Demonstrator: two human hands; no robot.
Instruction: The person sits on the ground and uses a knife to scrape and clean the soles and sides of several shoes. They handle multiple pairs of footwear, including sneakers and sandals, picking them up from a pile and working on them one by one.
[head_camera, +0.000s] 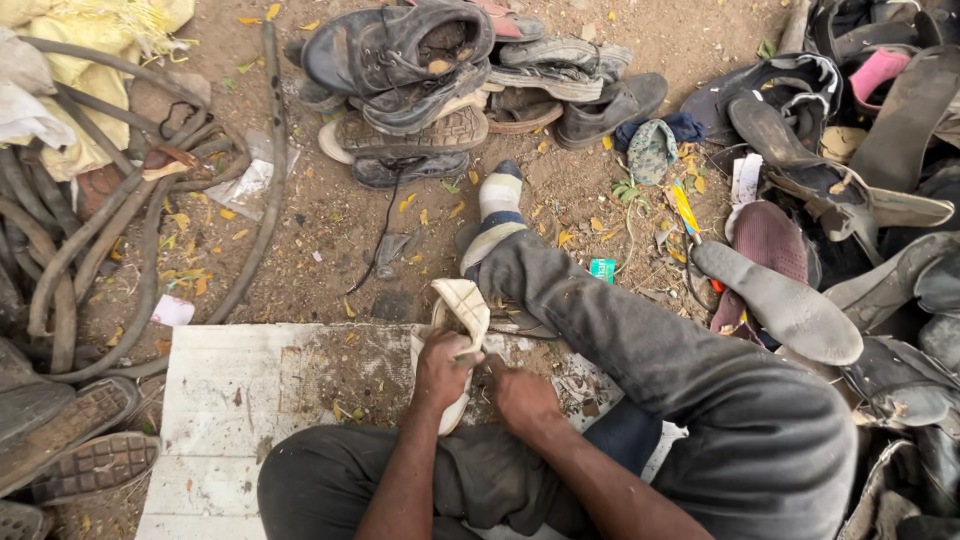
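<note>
While the person sits on the ground, the left hand (443, 362) grips a pale shoe sole (458, 330) upright over the white board (230, 400), steadying it; the right hand (520, 395) is closed just beside it, its contents hidden. Worn shoes (420, 60) lie piled beyond.
</note>
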